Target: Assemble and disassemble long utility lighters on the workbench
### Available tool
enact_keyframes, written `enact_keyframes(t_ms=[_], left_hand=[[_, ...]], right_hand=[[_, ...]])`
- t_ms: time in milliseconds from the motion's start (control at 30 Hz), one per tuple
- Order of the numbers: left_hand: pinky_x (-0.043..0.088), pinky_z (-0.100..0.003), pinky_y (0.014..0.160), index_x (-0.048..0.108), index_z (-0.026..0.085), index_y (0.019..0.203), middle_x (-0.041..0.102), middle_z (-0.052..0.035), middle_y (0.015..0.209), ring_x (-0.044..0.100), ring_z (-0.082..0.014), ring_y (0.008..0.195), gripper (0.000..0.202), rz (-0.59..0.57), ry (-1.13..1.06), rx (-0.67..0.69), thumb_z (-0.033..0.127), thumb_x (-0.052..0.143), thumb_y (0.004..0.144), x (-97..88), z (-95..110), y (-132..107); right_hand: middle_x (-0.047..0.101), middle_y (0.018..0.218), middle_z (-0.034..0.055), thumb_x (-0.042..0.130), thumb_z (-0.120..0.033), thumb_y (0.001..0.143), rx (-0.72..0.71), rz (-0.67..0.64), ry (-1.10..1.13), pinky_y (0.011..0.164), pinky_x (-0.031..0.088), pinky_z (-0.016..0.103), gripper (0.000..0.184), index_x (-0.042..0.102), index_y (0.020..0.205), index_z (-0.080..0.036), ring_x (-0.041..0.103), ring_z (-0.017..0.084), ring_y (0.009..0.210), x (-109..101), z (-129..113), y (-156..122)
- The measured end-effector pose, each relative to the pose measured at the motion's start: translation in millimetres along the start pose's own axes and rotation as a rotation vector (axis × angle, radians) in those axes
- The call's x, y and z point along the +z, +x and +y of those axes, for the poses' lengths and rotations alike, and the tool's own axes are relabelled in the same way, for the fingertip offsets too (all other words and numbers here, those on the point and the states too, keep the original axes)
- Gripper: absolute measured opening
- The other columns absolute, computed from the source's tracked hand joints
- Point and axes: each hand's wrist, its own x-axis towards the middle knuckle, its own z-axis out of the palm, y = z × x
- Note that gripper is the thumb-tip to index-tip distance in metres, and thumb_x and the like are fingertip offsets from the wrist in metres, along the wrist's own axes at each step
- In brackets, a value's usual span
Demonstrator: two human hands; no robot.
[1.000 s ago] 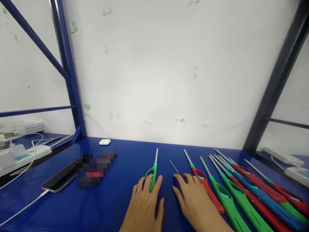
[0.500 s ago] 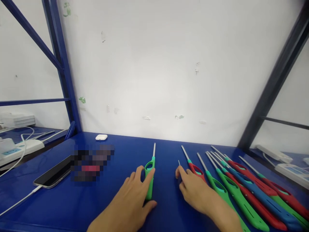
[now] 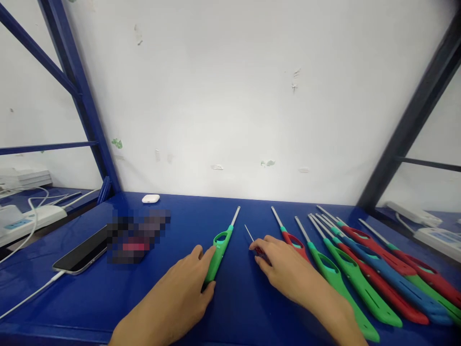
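A green long-nosed gas lighter (image 3: 218, 255) lies tilted on the blue tabletop, its metal tube pointing up and right. My left hand (image 3: 187, 283) is closed on its handle, thumb at the lower end and fingers along the left side. In my right hand (image 3: 284, 264) is a small screwdriver (image 3: 249, 233); its thin shaft points up and left, and the dark red handle is mostly hidden by my fingers. Just beyond that hand lies a red gas lighter (image 3: 296, 244), partly covered by it. The screwdriver's tip is apart from the green lighter.
Several green, red and blue gas lighters (image 3: 363, 283) lie side by side at the right. On the left are a phone (image 3: 84, 250) on a white cable, a blurred-out item (image 3: 139, 240) and a white earbud case (image 3: 150, 198). Blue shelf posts (image 3: 81, 96) and a white wall stand behind.
My left hand has moved left and tilted the green lighter, its tube now leaning right. My right hand has shifted left with the screwdriver, showing more of its shaft. The view has shifted slightly.
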Motion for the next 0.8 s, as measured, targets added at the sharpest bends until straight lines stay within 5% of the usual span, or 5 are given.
enact_keyframes(t_ms=[100,233,400,700,800], left_hand=[[0.055,-0.058,0.106,0.043,0.026,0.161,0.061,-0.0158,0.15,0.062,-0.0387,0.136,0.062,-0.034,-0.024,0.037,0.025,0.056,0.101,-1.3,6,-7],[0.056,-0.044,0.109,0.054,0.039,0.151,0.068,-0.0025,0.143,0.066,-0.0273,0.13,0.046,-0.07,-0.183,0.208,0.03,0.055,0.106,-6.8,13,-10],[0.052,-0.048,0.111,0.056,0.034,0.149,0.069,-0.0058,0.132,0.066,-0.0264,0.124,0.046,0.111,-0.162,0.271,0.017,0.043,0.107,-6.6,9,3],[0.048,-0.062,0.114,0.039,0.032,0.162,0.035,-0.01,0.171,0.033,-0.0356,0.157,0.063,0.104,-0.035,0.274,0.01,0.044,0.103,18.0,12,22],[0.046,-0.062,0.116,0.041,0.03,0.16,0.04,-0.0083,0.169,0.036,-0.0346,0.156,0.064,0.056,0.048,0.322,0.005,0.041,0.101,19.2,17,27]], right_hand=[[0.072,0.114,0.0103,0.043,-0.02,0.103,-0.002,0.004,-0.003,0.095,0.05,0.039,0.034,0.072,0.121,-0.021,0.07,0.027,0.107,0,1,0],[0.072,0.122,0.0111,0.035,-0.007,0.099,-0.011,0.02,0.008,0.1,0.048,0.037,0.048,0.07,0.13,-0.021,0.067,0.025,0.117,0,5,0],[0.074,0.117,0.0074,0.039,0.004,0.086,-0.028,0.036,0.037,0.091,0.049,0.031,0.062,0.071,0.132,-0.025,0.07,0.022,0.109,1,14,3],[0.078,0.099,0.0034,0.059,-0.013,0.091,-0.035,0.197,0.169,0.083,0.052,0.033,0.03,0.075,0.113,-0.026,0.072,0.022,0.092,-12,10,11],[0.078,0.095,0.0032,0.059,-0.031,0.1,-0.045,0.288,0.236,0.078,0.051,0.032,0.02,0.075,0.111,-0.026,0.072,0.021,0.086,-17,2,9]])
